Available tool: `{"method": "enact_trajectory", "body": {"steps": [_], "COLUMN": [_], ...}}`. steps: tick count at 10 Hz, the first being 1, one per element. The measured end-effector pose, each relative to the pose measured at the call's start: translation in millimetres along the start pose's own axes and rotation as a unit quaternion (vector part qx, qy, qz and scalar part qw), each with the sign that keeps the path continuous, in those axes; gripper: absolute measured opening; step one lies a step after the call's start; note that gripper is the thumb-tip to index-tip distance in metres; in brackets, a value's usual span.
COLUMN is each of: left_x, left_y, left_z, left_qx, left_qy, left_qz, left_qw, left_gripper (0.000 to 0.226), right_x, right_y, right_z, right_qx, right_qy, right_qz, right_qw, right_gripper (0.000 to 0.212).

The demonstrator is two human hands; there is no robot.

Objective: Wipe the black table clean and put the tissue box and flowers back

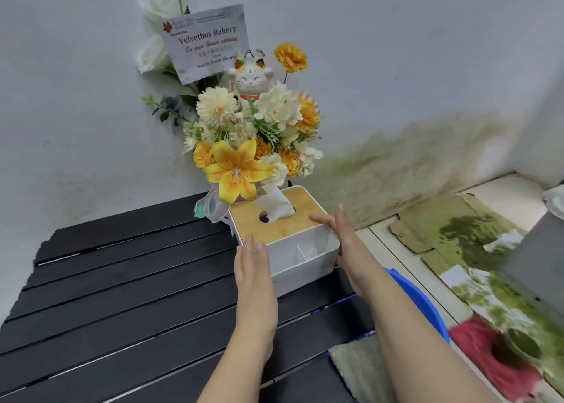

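A white tissue box (300, 257) with a wooden lid and a tissue poking out stands at the far right of the black slatted table (122, 296). My left hand (251, 259) lies flat against the box's left side, fingers straight. My right hand (341, 238) presses its right side, thumb resting on the lid edge. Right behind the box stands the flower arrangement (244, 137), yellow, orange and white blooms with a lucky cat figure and a card, against the wall.
A greenish cloth (357, 369) lies on the table's near right corner. A blue tub (418, 299) sits on the floor beside the table. Mossy cardboard and a red rag (488, 354) cover the floor at right. A grey block (537, 265) stands at far right.
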State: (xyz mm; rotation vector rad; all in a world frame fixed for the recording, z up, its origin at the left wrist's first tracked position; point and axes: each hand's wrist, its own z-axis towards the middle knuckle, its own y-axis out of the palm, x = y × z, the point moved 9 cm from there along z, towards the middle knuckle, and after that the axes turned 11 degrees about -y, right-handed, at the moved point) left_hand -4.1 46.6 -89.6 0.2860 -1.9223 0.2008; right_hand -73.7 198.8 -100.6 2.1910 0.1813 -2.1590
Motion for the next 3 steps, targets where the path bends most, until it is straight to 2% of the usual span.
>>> {"method": "enact_trajectory", "body": {"steps": [1,3], "left_x": [1.1,5.8], "left_y": [7.6,9.8], "left_z": [1.5,4.1], "left_qx": [-0.002,-0.016], "left_qy": [0.012,0.016], "left_qz": [0.018,0.037], "left_qw": [1.000,0.999], "left_gripper": [0.051,0.052], "right_x": [2.6,3.3], "right_y": [-5.3,-10.3], "right_z": [7.4,12.0], "right_qx": [0.010,0.018], "right_qy": [0.001,0.008], "right_qz": [0.002,-0.004], "right_qw": [1.000,1.000], "right_gripper": [0.073,0.078]}}
